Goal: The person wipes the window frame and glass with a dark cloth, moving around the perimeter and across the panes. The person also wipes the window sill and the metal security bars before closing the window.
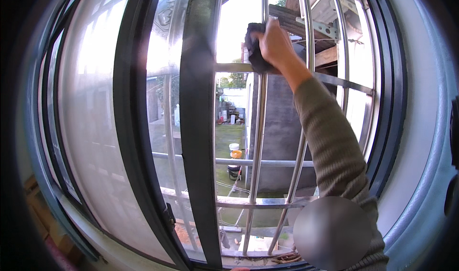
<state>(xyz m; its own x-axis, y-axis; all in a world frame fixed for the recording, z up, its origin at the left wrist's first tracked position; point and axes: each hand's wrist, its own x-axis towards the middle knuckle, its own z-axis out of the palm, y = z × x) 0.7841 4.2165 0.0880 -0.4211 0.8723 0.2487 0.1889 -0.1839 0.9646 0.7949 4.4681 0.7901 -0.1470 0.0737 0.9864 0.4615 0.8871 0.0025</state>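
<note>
My right hand [274, 43] reaches up through the open part of the window and grips a bunched black cloth [255, 50]. The cloth is pressed against an upright stainless steel bar [264, 5] of the window grille, just where it meets a horizontal flat rail [233, 68]. Ribbed brown-green knit covers the arm up to the wrist. Only a sliver of skin shows at the bottom edge, apparently my left hand [239, 269]; what it does is hidden.
A dark-framed sliding sash [199, 127] stands left of the opening, beside a frosted pane [93, 127]. Twigs [287, 258] lie on the outer ledge. Beyond the bars are a grey wall [283, 127] and stacked buckets [235, 154]. A blurred patch covers part of the lower right.
</note>
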